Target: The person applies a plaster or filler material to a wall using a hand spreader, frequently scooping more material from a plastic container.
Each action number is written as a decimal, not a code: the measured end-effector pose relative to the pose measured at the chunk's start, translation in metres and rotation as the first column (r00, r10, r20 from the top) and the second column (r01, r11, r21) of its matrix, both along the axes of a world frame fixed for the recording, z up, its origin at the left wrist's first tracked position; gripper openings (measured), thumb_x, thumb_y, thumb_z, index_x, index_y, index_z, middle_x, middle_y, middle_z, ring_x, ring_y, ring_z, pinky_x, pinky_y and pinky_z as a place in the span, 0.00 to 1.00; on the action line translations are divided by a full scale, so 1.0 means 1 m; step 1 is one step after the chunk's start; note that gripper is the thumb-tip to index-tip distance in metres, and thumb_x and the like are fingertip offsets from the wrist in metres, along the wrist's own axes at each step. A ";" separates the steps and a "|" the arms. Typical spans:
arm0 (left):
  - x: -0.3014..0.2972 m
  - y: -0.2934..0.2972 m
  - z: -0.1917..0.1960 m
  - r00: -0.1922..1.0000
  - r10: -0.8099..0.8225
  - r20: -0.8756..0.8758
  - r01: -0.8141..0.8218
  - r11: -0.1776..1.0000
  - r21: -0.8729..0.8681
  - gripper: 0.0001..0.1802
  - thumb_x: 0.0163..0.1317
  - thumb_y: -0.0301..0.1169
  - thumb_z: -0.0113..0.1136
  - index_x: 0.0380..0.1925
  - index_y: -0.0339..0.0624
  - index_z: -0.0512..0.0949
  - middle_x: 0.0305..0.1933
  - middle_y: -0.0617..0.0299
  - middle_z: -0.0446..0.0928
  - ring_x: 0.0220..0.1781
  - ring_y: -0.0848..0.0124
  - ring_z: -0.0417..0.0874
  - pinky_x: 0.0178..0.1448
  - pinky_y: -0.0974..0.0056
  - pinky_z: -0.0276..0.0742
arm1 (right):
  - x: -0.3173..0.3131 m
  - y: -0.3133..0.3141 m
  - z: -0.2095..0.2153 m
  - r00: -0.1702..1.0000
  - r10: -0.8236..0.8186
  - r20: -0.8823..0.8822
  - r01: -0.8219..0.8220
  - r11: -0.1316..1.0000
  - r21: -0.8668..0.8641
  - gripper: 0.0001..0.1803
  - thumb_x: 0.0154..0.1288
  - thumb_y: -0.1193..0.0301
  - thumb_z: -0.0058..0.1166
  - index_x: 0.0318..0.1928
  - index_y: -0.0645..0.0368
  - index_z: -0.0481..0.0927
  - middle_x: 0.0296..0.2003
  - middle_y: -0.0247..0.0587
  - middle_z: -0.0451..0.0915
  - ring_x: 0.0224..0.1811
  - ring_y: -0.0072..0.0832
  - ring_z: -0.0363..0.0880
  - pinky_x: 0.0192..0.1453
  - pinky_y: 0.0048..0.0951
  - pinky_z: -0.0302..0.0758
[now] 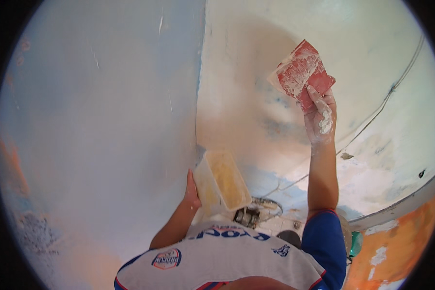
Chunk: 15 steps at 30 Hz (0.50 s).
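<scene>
My right hand (pixel 322 117) is raised in front of the right wall, its fingers closed on a flat red putty spreader (pixel 302 72). White putty is smeared across the spreader's face, and a thick lump of it sticks to my thumb side. Lower down, near my chest, my left hand (pixel 192 193) grips the side of a pale, rectangular plastic tub (pixel 203 186). The tub is tilted, with its opening showing and a yellowish-cream coating inside. Most of my left fingers are hidden behind the tub.
Two patchy walls meet at a corner, a bluish-grey wall (pixel 116 111) left and a whitish wall (pixel 241 63) right. A thin cable (pixel 379 108) runs slantwise along the right wall. Dark, cluttered items (pixel 246 217) lie below the tub. An orange surface (pixel 401 241) and a green object (pixel 356 243) are at lower right.
</scene>
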<state>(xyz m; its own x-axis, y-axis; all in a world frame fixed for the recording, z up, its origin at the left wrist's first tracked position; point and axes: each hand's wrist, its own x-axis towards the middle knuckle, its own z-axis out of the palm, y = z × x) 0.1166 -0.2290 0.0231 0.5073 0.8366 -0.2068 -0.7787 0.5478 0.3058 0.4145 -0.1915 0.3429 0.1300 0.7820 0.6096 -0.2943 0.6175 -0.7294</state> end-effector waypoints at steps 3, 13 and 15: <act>-0.012 0.000 -0.011 0.999 -0.038 0.034 0.037 0.999 0.026 0.47 0.72 0.72 0.27 0.77 0.51 0.64 0.77 0.53 0.68 0.78 0.51 0.67 0.80 0.41 0.61 | -0.007 0.007 0.044 0.991 -0.099 0.086 0.095 0.994 0.048 0.20 0.74 0.75 0.55 0.64 0.62 0.74 0.56 0.38 0.83 0.55 0.26 0.83 0.57 0.32 0.81; -0.035 -0.001 -0.030 0.990 -0.005 0.139 -0.001 0.999 0.049 0.51 0.69 0.75 0.23 0.80 0.53 0.57 0.79 0.52 0.63 0.79 0.46 0.64 0.80 0.35 0.58 | -0.047 0.042 0.168 0.865 -0.420 0.274 0.349 0.897 0.271 0.15 0.75 0.72 0.58 0.57 0.64 0.80 0.45 0.35 0.85 0.41 0.20 0.80 0.44 0.25 0.75; -0.034 -0.003 -0.028 0.984 -0.003 0.176 -0.010 0.997 0.076 0.51 0.69 0.75 0.24 0.80 0.53 0.57 0.79 0.52 0.63 0.79 0.46 0.64 0.80 0.35 0.58 | -0.056 0.048 0.185 0.718 -0.597 0.358 0.489 0.799 0.350 0.15 0.69 0.76 0.59 0.55 0.60 0.84 0.44 0.36 0.87 0.43 0.29 0.84 0.48 0.30 0.79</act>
<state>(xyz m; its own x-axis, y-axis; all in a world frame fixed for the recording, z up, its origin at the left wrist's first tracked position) 0.0824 -0.2324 -0.0053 0.5272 0.8483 -0.0501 -0.8259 0.5254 0.2047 0.3590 -0.1431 0.5277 0.1743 0.5005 0.8480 0.4519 0.7245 -0.5205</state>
